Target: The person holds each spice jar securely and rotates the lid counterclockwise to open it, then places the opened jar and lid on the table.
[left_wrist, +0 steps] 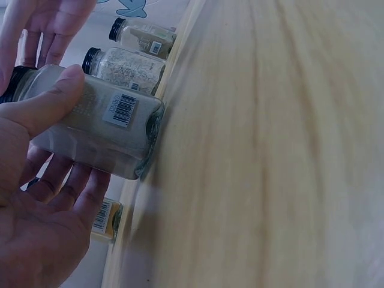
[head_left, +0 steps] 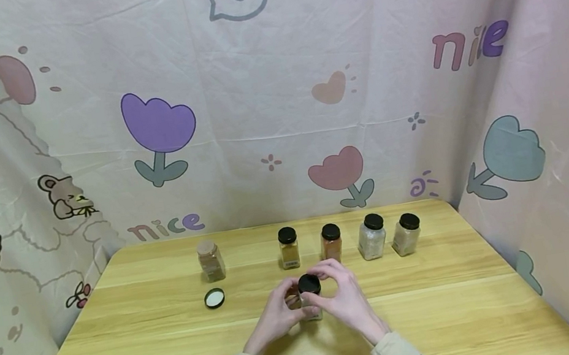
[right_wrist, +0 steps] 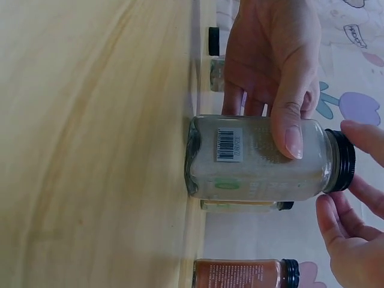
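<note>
Near the middle of the table stands a glass spice jar (right_wrist: 246, 177) with pale grey-beige contents, a barcode label and a black screw lid (right_wrist: 343, 161). My left hand (head_left: 275, 317) grips the jar's body, its thumb across the front and its fingers behind. The right hand (head_left: 347, 301) holds the black lid from the other side, thumb and fingers curled at the rim. In the right wrist view the lid sits on the jar's neck. Whether it is screwed tight cannot be seen.
Behind the hands stand black-lidded jars: a yellow one (head_left: 290, 255), an orange one (head_left: 332, 248), a white one (head_left: 372, 242) and a pale one (head_left: 407, 237). To the left is a lidless brownish jar (head_left: 213, 268), with a loose lid (head_left: 215, 298) lying white inside up.
</note>
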Tool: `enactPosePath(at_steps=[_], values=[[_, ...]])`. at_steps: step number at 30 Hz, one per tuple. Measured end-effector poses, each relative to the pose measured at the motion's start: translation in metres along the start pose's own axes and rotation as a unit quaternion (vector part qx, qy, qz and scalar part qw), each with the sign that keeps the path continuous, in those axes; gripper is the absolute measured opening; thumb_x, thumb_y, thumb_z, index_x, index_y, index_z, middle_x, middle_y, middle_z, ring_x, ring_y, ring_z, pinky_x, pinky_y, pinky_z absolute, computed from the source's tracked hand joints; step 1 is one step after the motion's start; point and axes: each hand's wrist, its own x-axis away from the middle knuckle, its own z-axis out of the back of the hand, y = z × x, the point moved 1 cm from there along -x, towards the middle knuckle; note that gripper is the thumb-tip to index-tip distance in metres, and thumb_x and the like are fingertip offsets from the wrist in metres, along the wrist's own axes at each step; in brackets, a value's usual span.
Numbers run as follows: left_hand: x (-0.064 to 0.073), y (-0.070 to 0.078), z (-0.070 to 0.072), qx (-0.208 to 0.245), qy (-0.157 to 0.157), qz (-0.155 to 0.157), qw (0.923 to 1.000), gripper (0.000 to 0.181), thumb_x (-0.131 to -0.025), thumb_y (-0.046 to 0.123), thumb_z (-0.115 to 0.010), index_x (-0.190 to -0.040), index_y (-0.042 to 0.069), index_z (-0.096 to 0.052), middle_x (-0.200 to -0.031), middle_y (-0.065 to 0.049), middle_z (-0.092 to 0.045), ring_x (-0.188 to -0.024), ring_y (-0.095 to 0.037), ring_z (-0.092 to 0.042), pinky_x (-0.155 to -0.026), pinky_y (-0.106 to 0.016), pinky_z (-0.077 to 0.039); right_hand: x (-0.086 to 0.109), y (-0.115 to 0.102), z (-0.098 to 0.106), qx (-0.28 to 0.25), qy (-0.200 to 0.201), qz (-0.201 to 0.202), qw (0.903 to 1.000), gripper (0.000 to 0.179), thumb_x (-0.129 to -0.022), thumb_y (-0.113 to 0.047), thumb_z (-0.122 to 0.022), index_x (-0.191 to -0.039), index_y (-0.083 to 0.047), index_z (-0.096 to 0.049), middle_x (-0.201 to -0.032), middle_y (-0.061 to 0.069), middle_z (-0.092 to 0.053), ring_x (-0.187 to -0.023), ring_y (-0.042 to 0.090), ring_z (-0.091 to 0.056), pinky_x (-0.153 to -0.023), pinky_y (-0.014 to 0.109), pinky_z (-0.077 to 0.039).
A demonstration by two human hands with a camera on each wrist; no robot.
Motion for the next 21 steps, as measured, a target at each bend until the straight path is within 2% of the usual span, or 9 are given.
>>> enactPosePath(at_steps=[4, 10, 15, 21], values=[[0.0007, 0.0015, 0.0001, -0.001, 0.003, 0.01, 0.9999, 0.051, -0.08, 0.014, -0.085, -0.122, 0.002, -0.059, -0.122, -0.016, -0.066, -0.122, -0.035, -0.063, -0.112, -0.048, -0.05, 0.0002, -0.0001, 0.0003, 0.002, 0.006, -0.013, 0.9999, 0.043, -0.071, -0.015, -0.091, -0.11, -0.009, -0.073, -0.106, -0.001, -0.069, -0.092, 0.018, -0.063, -0.086, 0.024, -0.05], [0.0007, 0.0023, -0.0003, 0.007, 0.001, 0.01, 0.9999, 0.05, -0.081, 0.014, -0.085, -0.122, 0.002, -0.059, -0.123, -0.016, -0.065, -0.122, -0.034, -0.063, -0.112, -0.047, -0.05, -0.0002, 0.0014, 0.0007, -0.002, 0.003, -0.002, 1.0, 0.038, -0.073, -0.012, -0.089, -0.108, -0.011, -0.074, -0.105, -0.001, -0.07, -0.091, 0.016, -0.063, -0.085, 0.023, -0.05], [0.0006, 0.0015, -0.0003, 0.002, -0.001, 0.003, 1.0, 0.05, -0.081, 0.013, -0.084, -0.123, 0.001, -0.059, -0.122, -0.017, -0.066, -0.12, -0.033, -0.064, -0.113, -0.048, -0.049, -0.0009, 0.002, 0.0019, -0.008, -0.012, 0.02, 0.9997, 0.034, -0.076, -0.007, -0.085, -0.108, -0.009, -0.075, -0.108, 0.002, -0.072, -0.095, 0.019, -0.067, -0.087, 0.027, -0.055], [0.0002, 0.0007, -0.0003, -0.002, -0.002, 0.004, 1.0, 0.05, -0.081, 0.013, -0.084, -0.123, 0.001, -0.059, -0.122, -0.017, -0.067, -0.12, -0.034, -0.064, -0.112, -0.047, -0.049, -0.0007, 0.0014, 0.0029, -0.012, -0.018, -0.011, 0.9997, 0.039, -0.074, -0.013, -0.088, -0.11, -0.008, -0.074, -0.11, 0.001, -0.071, -0.098, 0.021, -0.066, -0.092, 0.036, -0.054]])
